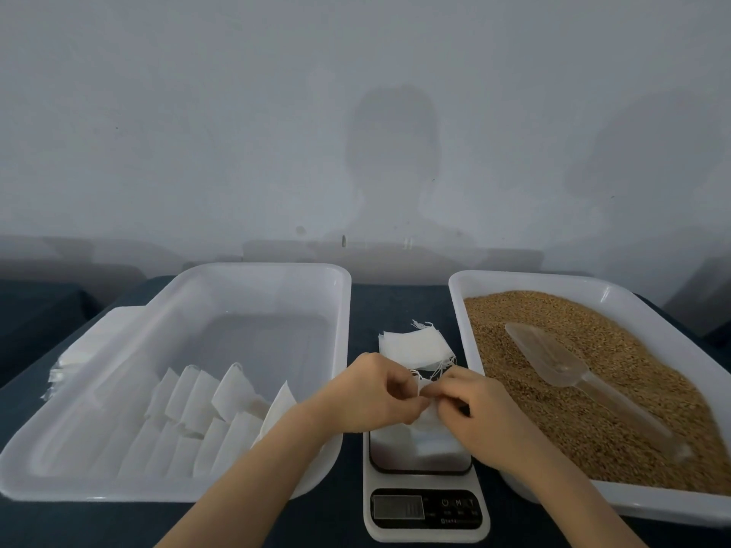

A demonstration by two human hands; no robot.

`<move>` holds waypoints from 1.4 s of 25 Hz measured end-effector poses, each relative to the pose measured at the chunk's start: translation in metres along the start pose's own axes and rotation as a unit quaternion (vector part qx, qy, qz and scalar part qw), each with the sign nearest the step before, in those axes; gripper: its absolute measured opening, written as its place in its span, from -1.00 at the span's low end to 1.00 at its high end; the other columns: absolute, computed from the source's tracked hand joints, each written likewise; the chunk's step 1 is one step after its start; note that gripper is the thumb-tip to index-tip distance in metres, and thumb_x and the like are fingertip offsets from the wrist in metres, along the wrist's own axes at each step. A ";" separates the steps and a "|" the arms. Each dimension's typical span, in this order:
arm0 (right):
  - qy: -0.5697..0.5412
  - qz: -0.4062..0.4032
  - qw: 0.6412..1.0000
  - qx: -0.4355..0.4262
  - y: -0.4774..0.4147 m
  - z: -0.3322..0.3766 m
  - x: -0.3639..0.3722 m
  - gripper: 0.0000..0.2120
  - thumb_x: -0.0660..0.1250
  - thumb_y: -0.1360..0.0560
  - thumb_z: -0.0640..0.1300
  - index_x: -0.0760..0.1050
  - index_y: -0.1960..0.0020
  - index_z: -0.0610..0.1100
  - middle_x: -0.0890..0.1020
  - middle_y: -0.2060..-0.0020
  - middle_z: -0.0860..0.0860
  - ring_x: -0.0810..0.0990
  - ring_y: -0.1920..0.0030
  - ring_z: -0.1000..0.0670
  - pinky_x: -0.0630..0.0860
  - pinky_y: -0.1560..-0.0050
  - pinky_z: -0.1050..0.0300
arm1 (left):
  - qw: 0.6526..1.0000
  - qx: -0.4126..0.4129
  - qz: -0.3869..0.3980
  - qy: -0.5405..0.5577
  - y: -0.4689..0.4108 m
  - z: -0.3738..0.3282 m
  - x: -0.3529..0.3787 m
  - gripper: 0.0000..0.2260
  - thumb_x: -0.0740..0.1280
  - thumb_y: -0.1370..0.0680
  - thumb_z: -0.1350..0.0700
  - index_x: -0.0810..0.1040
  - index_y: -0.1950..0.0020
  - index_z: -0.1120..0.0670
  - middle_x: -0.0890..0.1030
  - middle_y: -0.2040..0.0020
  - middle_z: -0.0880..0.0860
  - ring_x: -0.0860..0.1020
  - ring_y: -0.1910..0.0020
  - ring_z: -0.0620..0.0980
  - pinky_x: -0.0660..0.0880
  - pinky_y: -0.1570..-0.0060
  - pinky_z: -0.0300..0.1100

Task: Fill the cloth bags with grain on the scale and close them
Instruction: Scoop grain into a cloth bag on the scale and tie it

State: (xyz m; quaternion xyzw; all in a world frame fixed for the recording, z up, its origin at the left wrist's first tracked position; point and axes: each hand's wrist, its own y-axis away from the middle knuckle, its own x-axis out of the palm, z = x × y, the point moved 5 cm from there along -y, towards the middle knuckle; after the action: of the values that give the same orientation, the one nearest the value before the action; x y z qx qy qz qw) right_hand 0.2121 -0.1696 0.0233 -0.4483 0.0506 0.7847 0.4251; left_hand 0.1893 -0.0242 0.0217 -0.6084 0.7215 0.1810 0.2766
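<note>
One cloth bag (429, 423), lower centre, over the single digital scale (425, 508); left hand (372, 393) and right hand (474, 413) pinch its top edge with curled fingers. One stack of empty bags (415, 346) behind. Two white trays: left tray (79, 448) holds roughly ten bags (221, 409); right tray (553, 280) holds grain (514, 389) and one clear scoop (553, 361).

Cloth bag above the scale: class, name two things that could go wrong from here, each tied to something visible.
1. The left hand and right hand both pinch the cloth bag at its top over the scale. Leaning on the platform could skew the weight.
2. The scoop lies in the grain, so one hand must let go to fetch it. The bag's mouth might then flop shut and grain could spill onto the scale.
</note>
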 end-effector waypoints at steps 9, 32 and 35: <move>-0.024 -0.039 0.997 0.058 -0.002 -0.004 -0.005 -0.93 0.49 -0.35 -0.11 0.65 0.18 -0.06 0.57 0.30 0.14 0.54 0.24 0.19 0.39 0.22 0.41 | 0.990 0.098 -0.053 -0.085 0.007 -0.014 -0.003 -0.79 0.48 -0.38 -0.10 0.55 0.17 -0.03 0.53 0.23 -0.22 0.49 0.25 -0.21 0.40 0.23 -0.38; -0.063 -0.085 0.994 0.022 0.003 0.005 -0.015 -0.85 0.32 -0.52 -0.19 0.66 0.04 -0.03 0.65 0.17 0.09 0.59 0.13 0.13 0.49 0.13 0.25 | 0.968 0.095 -0.059 -0.223 -0.005 0.000 0.006 -0.51 0.42 -0.40 -0.24 0.47 -0.24 -0.07 0.45 -0.17 -0.18 0.30 -0.12 -0.24 0.28 -0.20 -0.26; -0.081 -0.160 0.983 0.039 0.010 0.001 -0.034 -0.81 0.30 -0.53 -0.17 0.59 -0.07 0.04 0.62 0.09 0.20 0.57 0.06 0.22 0.47 0.10 0.41 | 0.979 0.054 -0.038 -0.195 -0.008 0.006 0.006 -0.48 0.40 -0.38 -0.29 0.42 -0.27 -0.14 0.41 -0.14 -0.27 0.29 -0.09 -0.28 0.32 -0.11 -0.31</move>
State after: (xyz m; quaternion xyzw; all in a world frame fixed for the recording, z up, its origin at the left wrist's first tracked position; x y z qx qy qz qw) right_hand 0.2120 -0.1968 0.0461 -0.3688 -0.0254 0.7375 0.5651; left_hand 0.1972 -0.0267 0.0137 -0.5728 0.6388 0.2456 0.4512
